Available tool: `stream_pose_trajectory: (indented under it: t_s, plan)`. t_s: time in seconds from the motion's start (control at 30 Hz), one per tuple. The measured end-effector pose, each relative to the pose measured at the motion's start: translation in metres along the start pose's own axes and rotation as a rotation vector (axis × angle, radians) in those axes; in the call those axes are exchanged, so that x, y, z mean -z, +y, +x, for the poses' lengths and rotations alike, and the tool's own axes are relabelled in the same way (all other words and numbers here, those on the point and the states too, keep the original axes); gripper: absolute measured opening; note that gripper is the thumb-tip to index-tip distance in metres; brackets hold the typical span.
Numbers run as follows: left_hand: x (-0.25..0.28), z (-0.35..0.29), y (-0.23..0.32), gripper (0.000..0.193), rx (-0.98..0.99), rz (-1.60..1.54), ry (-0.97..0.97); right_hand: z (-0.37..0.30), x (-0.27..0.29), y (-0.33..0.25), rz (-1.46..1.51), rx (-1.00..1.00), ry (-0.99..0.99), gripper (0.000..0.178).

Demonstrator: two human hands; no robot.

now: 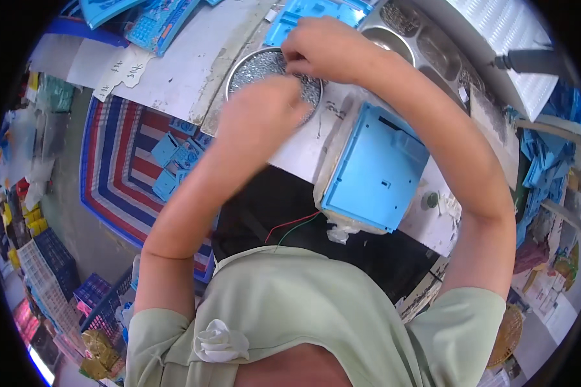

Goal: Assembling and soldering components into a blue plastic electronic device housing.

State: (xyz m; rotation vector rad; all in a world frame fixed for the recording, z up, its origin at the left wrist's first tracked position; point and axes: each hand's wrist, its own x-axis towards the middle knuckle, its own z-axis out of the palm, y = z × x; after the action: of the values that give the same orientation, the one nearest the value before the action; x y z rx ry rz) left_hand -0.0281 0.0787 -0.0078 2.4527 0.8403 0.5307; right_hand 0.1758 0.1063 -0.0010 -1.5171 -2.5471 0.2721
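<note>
With twelve o'clock straight ahead of us, the red and green wires (294,218) lie nearest, toward six. They run loose in front of our body, so a lean or twist could snag and tug them. Around half past two a blue panel (381,177) rests on a tape-wrapped support (333,155), close by our right forearm; a dropped elbow might knock it askew.

Farther out, near half past eleven, our left hand (265,106) hangs over the near side of a round bowl (228,82). Its fingers curl inward but are blurred, and we cannot tell whether they hold anything. The bowl sits at twelve, near the table's edge, well filled with small silvery metal pieces (258,67). We judge a spill the likeliest trouble: a wrist catching the rim could tip it and scatter them.

Just beyond, our right hand (310,55) reaches over the far rim, fingers bent close together, tips toward the pieces. Whether they pinch one is too small to tell; a loose grip could let it fall. At half past one a metal compartment tray (438,55) holds more small parts, so a stray piece could get mixed in. Farthest, at twelve, lies another blue casing (289,19), whose recesses might hide one.
</note>
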Motion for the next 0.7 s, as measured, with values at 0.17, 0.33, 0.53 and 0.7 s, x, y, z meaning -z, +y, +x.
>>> stream_pose_trajectory:
  t_s: [0.17, 0.33, 0.53, 0.7]
  plan:
    - [0.013, -0.001, -0.044, 0.014, -0.119, 0.180, 0.064, -0.049, 0.058, -0.028, 0.161, -0.326, 0.055, 0.037]
    - [0.009, -0.004, -0.045, 0.011, -0.098, 0.099, 0.074, -0.198, 0.053, -0.072, 0.263, -0.451, 0.278, 0.025]
    - [0.004, 0.004, -0.043, 0.015, -0.083, 0.152, 0.035, -0.242, 0.035, -0.090, 0.190, -0.540, 0.170, 0.023]
    - [0.005, 0.005, -0.047, 0.016, -0.092, 0.138, 0.026, -0.235, 0.041, -0.077, 0.214, -0.458, 0.031, 0.021]
